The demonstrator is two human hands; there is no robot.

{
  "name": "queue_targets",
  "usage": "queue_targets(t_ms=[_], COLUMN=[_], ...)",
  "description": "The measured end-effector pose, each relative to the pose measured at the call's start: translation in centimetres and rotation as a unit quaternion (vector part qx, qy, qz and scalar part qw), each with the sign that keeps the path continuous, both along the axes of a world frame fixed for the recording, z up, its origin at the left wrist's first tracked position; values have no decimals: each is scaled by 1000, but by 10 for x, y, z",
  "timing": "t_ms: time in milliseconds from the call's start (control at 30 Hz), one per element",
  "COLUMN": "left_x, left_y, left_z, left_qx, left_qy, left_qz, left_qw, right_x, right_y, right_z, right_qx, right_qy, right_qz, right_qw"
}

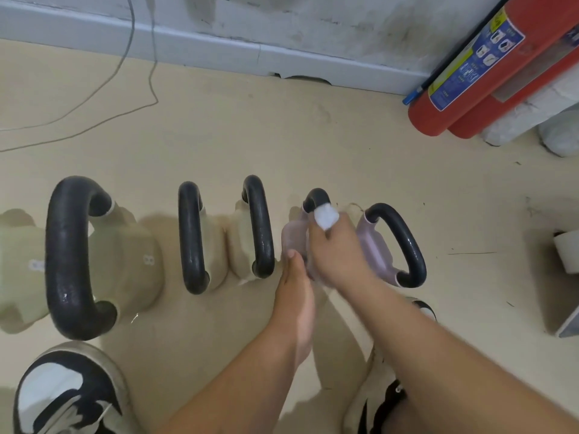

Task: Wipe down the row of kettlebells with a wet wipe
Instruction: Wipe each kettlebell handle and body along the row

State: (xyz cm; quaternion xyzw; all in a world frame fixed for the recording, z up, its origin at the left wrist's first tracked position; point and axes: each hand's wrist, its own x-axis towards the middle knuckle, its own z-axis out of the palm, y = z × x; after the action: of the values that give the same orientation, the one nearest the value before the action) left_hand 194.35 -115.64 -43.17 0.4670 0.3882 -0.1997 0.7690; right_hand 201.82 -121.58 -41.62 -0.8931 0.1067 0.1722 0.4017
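A row of kettlebells with black handles stands on the beige floor. From the left come a big beige kettlebell [125, 258], two smaller beige kettlebells [213, 245] [242, 245], then two lilac kettlebells [293, 234] [376, 245]. My right hand [338, 255] grips a white wet wipe [326, 217] and presses it round the black handle [316, 198] of the first lilac kettlebell. My left hand [296, 286] rests against that kettlebell's near side with its fingers straight. Most of this kettlebell's handle is hidden under my right hand.
Two red fire extinguishers [470, 79] lean at the back right by the grey wall. A thin cable [138, 89] trails over the floor at the back left. My shoes [69, 393] [379, 399] stand at the near edge. A white object [567, 255] sits at the right.
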Motion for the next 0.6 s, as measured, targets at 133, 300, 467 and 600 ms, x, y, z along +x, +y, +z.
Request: queue_targets(t_ms=[133, 300, 467, 600], left_x=[-10, -16, -21, -24], left_y=[1, 0, 6, 10], left_z=[7, -4, -15, -9], left_qx=[-14, -3, 31, 39], left_qy=[38, 61, 87, 79], left_qz=[-27, -39, -44, -48], left_qw=[999, 997, 995, 995], right_x=[45, 0, -62, -76], right_y=[1, -4, -24, -26], right_z=[33, 4, -59, -62], right_qx=[84, 0, -107, -69], right_qy=[220, 31, -97, -128], right_qz=[-17, 9, 32, 21], right_qw=[972, 999, 989, 989])
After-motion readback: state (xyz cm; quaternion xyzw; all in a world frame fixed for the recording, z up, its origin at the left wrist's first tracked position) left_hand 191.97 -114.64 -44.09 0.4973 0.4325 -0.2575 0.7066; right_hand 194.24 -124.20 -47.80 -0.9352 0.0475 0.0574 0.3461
